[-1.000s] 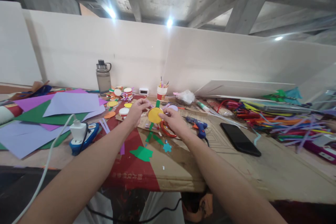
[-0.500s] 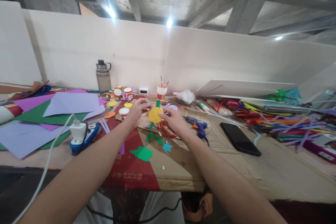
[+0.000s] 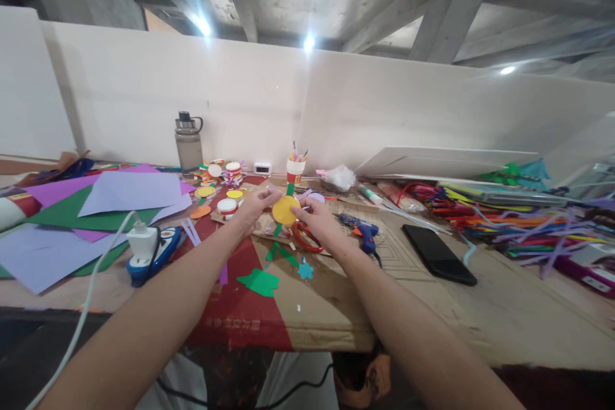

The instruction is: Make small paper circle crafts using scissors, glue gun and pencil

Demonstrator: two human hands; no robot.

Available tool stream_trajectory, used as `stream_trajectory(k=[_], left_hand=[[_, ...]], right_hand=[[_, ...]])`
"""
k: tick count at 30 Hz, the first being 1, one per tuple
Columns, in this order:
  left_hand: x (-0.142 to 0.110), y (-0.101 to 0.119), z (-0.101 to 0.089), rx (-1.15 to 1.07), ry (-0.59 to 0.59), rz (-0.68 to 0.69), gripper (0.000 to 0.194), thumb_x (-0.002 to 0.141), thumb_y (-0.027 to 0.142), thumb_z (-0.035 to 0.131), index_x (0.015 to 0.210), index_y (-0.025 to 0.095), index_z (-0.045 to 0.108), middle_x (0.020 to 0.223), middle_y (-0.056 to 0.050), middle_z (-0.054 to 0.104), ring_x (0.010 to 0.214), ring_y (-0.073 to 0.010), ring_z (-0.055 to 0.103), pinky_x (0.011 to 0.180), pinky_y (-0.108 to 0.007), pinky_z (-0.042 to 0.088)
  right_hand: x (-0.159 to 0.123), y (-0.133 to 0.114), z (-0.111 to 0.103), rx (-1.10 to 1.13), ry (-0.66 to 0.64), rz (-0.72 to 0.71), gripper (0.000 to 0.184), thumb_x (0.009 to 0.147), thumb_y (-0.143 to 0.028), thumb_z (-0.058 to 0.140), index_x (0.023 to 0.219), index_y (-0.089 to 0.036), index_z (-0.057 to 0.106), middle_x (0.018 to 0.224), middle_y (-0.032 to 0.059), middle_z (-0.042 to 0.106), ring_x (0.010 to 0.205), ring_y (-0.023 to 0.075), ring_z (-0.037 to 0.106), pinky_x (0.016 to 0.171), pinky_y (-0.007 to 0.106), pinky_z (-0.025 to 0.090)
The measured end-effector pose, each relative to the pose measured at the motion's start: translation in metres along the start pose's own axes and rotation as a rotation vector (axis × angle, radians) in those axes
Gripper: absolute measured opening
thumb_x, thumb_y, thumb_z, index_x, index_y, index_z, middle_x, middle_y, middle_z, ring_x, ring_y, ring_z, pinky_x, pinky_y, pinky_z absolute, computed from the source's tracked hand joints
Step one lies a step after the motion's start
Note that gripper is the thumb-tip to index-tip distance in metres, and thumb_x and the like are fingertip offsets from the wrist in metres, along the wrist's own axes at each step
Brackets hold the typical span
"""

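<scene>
A yellow paper disc (image 3: 285,210) is pinched at its right edge by my right hand (image 3: 317,220), held up over the work surface. A green strip (image 3: 291,189) shows above the disc and continues below it. My left hand (image 3: 254,208) is just left of the disc, fingertips pressed together; what they hold, if anything, is too small to make out. Beneath the hands lie red-handled scissors (image 3: 307,240), partly hidden by my right hand. Nearer to me are a green paper scrap (image 3: 259,281) and a blue star-shaped cutout (image 3: 305,269).
On the right are a blue glue gun (image 3: 368,238), a black phone (image 3: 438,253) and colourful pipe cleaners (image 3: 509,221). A power strip (image 3: 166,246) with a white cable and paper sheets (image 3: 129,193) lie left. A bottle (image 3: 189,147) and pencil cup (image 3: 295,171) stand behind.
My left hand's fingers have drawn closer together beside the disc. The disc, still in my right hand, has barely shifted.
</scene>
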State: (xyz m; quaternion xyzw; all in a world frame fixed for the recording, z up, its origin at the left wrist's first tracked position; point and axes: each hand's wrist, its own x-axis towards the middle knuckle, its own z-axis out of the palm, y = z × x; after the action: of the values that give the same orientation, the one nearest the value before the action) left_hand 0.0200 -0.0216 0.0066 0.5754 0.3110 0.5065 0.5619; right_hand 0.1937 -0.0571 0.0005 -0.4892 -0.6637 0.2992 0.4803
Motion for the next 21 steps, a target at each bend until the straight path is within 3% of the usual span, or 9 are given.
stream_trajectory(k=[9,11,16,21], left_hand=[[-0.003,0.001,0.001,0.028,-0.045,0.044,0.032,0.057,0.037,0.084,0.071,0.016,0.065,0.07,0.0,0.063,0.065,-0.0129,0.058,0.063,-0.026,0.045],[-0.002,0.0,0.001,0.006,-0.057,0.035,0.035,0.056,0.035,0.085,0.079,0.017,0.065,0.075,-0.001,0.066,0.068,-0.0141,0.06,0.064,-0.026,0.047],[-0.001,-0.003,0.003,-0.045,-0.064,-0.069,0.065,0.052,0.03,0.088,0.11,0.019,0.06,0.095,-0.008,0.071,0.075,-0.0184,0.065,0.06,-0.026,0.048],[0.002,-0.005,-0.001,-0.041,-0.026,-0.021,0.057,0.056,0.033,0.085,0.107,0.019,0.063,0.099,-0.008,0.069,0.083,-0.0182,0.063,0.059,-0.025,0.046]], right_hand=[[0.0,0.0,0.0,0.014,0.005,-0.018,0.02,0.076,-0.039,0.059,0.074,-0.019,0.059,0.072,0.0003,0.059,0.063,0.013,0.05,0.06,0.026,0.04],[0.001,0.0,0.0,0.025,0.017,-0.023,0.021,0.075,-0.04,0.059,0.073,-0.019,0.059,0.076,0.0012,0.06,0.065,0.013,0.051,0.06,0.026,0.041],[0.003,0.003,0.0,0.037,0.044,-0.027,0.023,0.074,-0.041,0.06,0.072,-0.018,0.059,0.076,0.0008,0.06,0.067,0.0135,0.052,0.063,0.027,0.042],[0.01,0.013,-0.003,0.102,0.13,0.048,0.024,0.073,-0.041,0.058,0.076,-0.017,0.06,0.073,0.0001,0.058,0.064,0.0123,0.05,0.059,0.025,0.041]])
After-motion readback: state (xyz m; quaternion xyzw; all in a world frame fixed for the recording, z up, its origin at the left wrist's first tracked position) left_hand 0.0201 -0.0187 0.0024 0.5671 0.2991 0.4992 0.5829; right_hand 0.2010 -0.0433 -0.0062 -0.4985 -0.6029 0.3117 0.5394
